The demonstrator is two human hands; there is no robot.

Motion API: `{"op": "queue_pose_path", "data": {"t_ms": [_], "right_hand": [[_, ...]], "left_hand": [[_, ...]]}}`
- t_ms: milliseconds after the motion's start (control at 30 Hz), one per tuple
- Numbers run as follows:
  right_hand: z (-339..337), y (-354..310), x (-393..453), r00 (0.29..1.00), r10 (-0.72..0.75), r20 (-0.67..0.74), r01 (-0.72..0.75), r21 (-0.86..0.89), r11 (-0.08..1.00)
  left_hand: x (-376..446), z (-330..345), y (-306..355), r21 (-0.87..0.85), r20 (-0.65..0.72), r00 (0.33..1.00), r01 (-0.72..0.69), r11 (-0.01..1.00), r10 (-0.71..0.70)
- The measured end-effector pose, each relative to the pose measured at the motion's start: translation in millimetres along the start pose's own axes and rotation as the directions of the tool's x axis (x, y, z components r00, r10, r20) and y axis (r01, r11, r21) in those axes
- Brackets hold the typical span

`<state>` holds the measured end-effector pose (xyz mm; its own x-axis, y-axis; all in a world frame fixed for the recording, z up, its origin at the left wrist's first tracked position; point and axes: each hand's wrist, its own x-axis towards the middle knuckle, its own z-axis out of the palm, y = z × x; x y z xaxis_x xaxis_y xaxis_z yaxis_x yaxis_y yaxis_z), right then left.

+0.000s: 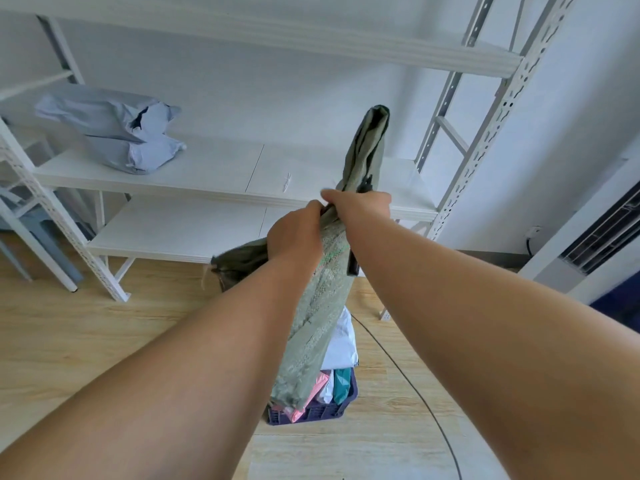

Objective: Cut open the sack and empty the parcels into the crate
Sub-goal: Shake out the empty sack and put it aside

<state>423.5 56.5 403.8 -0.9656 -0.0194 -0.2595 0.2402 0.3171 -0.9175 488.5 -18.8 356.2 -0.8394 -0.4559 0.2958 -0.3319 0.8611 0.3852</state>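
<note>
Our fingers are curled tight round the green woven sack (322, 299): the left hand (294, 233) and the right hand (360, 206) grip its gathered cloth side by side, almost touching, high above the dark crate (341, 407) on the floor. The right hand also seems to hold a dark, narrow tool (353, 261) against the sack, though we cannot tell what it is. The sack hangs upended, its open mouth reaching down into the crate, where pink, teal and white parcels (341, 341) already lie heaped. We judge the emptying nearly done, so the thing now is to keep the mouth over the crate while we lift and shake, so any last parcels drop inside and not onto the floor beside it. The pile stands above the crate's rim, so gentle shakes suit better than hard jerks. Beyond the crate, grey bags (114, 126) rest on the white shelf (207, 168).
</note>
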Motion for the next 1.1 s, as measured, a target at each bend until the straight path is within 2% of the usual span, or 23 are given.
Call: {"op": "queue_pose_path", "data": {"t_ms": [133,233,333,433,600,700,800,900,967,1033,1067,1100], "right_hand": [[-10,2,7,0.999,-0.008,-0.041,-0.002,-0.230,0.973],[-15,9,18,0.995,-0.103,-0.012,0.096,-0.270,0.958],[-17,16,20,0.968,-0.241,0.067,0.248,-0.388,0.888],[-16,16,18,0.925,-0.313,0.216,0.379,-0.489,0.785],[-19,13,9,0.816,-0.299,0.495,0.572,-0.622,0.535],[-17,12,8,0.769,-0.217,0.601,0.635,-0.683,0.360],[-16,8,9,0.716,-0.147,0.682,0.696,-0.683,0.223],[-14,5,7,0.663,-0.118,0.739,0.749,-0.652,0.118],[-12,5,7,0.641,-0.111,0.760,0.768,-0.636,0.079],[-12,7,9,0.640,-0.118,0.760,0.768,-0.636,0.069],[-14,7,11,0.648,-0.139,0.749,0.762,-0.641,0.095],[-16,6,14,0.662,-0.171,0.730,0.749,-0.640,0.171]], "left_hand": [[-3,1,0,0.071,0.096,0.982,-0.172,0.982,0.165],[-5,-1,-6,0.263,0.251,0.959,-0.201,0.944,0.134],[-4,-9,-16,0.404,0.319,0.947,-0.180,0.897,0.046],[-5,-19,-20,0.487,0.264,0.964,-0.155,0.859,0.024],[5,-26,-29,0.521,0.078,0.974,-0.221,0.825,0.212],[11,-23,-36,0.551,0.028,0.943,-0.291,0.782,0.331],[16,-19,-43,0.564,0.044,0.903,-0.375,0.736,0.426],[17,-17,-46,0.585,-0.030,0.844,-0.419,0.694,0.535],[17,-19,-47,0.558,0.052,0.846,-0.465,0.687,0.531],[18,-23,-49,0.576,0.170,0.884,-0.447,0.684,0.435],[19,-24,-52,0.612,0.197,0.897,-0.428,0.665,0.396],[19,-24,-55,0.641,0.203,0.910,-0.403,0.653,0.362]]}}
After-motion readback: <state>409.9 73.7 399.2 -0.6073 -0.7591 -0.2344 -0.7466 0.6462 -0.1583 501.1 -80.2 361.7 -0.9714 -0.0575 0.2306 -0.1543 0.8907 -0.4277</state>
